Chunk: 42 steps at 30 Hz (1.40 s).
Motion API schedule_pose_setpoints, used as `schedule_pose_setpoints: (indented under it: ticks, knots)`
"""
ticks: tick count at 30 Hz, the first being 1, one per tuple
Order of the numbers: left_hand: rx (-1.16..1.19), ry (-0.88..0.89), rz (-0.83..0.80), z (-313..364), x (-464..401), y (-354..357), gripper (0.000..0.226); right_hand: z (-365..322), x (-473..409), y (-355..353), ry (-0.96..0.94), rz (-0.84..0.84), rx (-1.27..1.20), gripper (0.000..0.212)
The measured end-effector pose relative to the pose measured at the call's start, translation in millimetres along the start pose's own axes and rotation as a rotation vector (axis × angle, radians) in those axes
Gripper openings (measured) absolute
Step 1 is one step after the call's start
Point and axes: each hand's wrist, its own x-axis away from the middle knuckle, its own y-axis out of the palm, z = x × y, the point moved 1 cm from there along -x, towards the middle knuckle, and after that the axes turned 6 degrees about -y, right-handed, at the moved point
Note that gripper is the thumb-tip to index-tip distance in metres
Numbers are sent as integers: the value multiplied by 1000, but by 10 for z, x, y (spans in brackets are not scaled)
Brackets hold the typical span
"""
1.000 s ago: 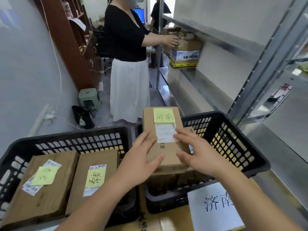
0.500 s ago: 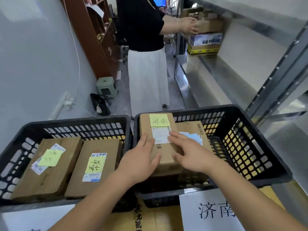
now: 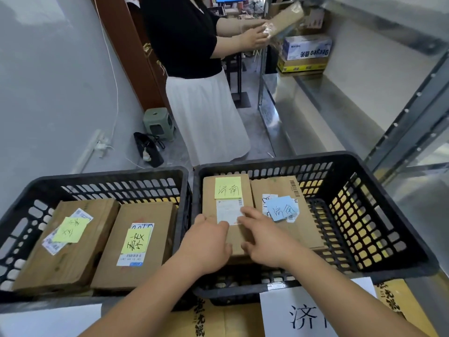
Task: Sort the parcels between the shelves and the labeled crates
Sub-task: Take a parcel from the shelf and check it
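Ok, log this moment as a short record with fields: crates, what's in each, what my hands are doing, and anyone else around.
left crate: two brown parcels, each with a yellow note
right crate: two brown parcels side by side
parcel under hands: yellow note on top, lies in the right crate
neighbour parcel: blue note, to its right
left hand: on the near left edge of the parcel
right hand: fingers spread on its top
crate sign: white paper in front of the right crate
other person: stands at the shelf, holding a parcel

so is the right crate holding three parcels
No, the right crate holds two parcels, one yellow-noted, one blue-noted.
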Motion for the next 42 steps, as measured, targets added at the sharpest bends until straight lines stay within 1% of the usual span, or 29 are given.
schedule_pose_setpoints:
  ticks: [2,6,8,13,15,18,20,24,26,28,34,37,42]
  knots:
    - [-12,-4,6,21,6,37,37,-47,0,8,13,-11,59,65]
    - [-30,17,51,43,38,91,38,-164,29,-40,30,-29,301,66]
    - [-31,18,50,51,41,102,38,-229,38,-51,44,-32,338,64]
    - [-56,26,-11,66,47,22,39,-300,114,-44,51,-19,276,61]
    - [-71,49,-36,74,59,-71,35,-255,210,-88,67,39,207,58]
    - [-84,104,-38,107,75,-223,30,-169,448,-167,149,160,153,58]
    - [-59,177,-17,195,69,-286,33,-133,669,-228,220,228,138,62]
    - [47,393,32,559,115,-408,53,-142,1193,-353,346,344,147,68]
    - [39,491,57,795,173,-469,63,-157,1489,-381,428,409,148,69]
    - [17,586,73,1041,254,-507,68,-144,1789,-363,506,463,141,69]
    - [-7,837,135,1795,563,-520,71,-58,2730,-185,723,566,112,71]
    - [-21,923,125,2175,775,-449,72,-11,3202,-64,817,623,66,72]
    - [-65,1041,113,2890,1194,-280,71,149,3986,140,922,707,-18,72]
